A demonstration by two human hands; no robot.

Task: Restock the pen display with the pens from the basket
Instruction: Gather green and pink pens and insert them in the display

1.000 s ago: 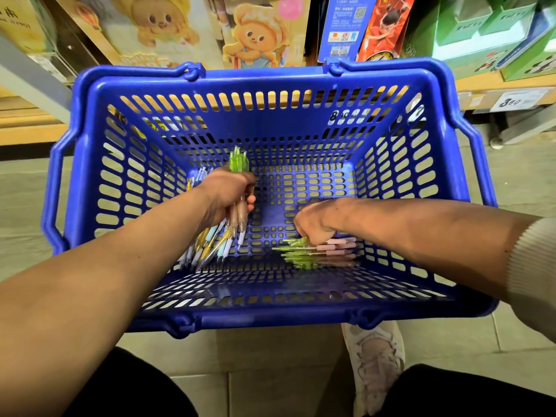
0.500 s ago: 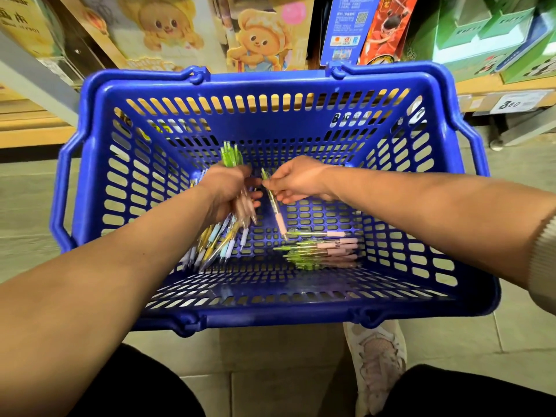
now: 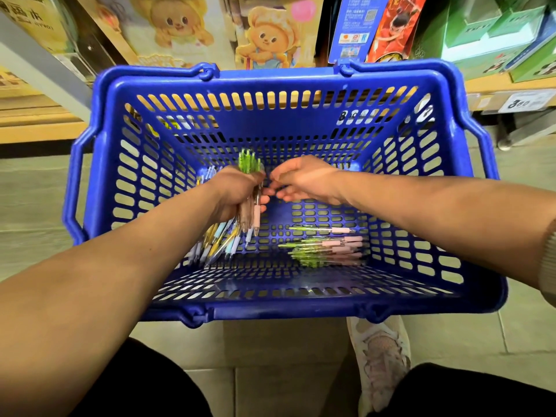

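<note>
Hands at work in a basket (image 3: pixel 270 81)
The left hand (image 3: pixel 236 192) clutches a pen bundle (image 3: pixel 249 162); the right hand (image 3: pixel 304 182), fingers released, hovers just beside it.

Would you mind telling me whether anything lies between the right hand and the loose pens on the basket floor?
Nothing visible does. The right hand hangs above the loose pens, which lie uncovered on the basket floor; the left hand and its bundle sit off to the side.

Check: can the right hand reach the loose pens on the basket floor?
Probably yes. The right hand hangs open above the loose pens with nothing between; the left hand and its bundle sit off to the side.
</note>
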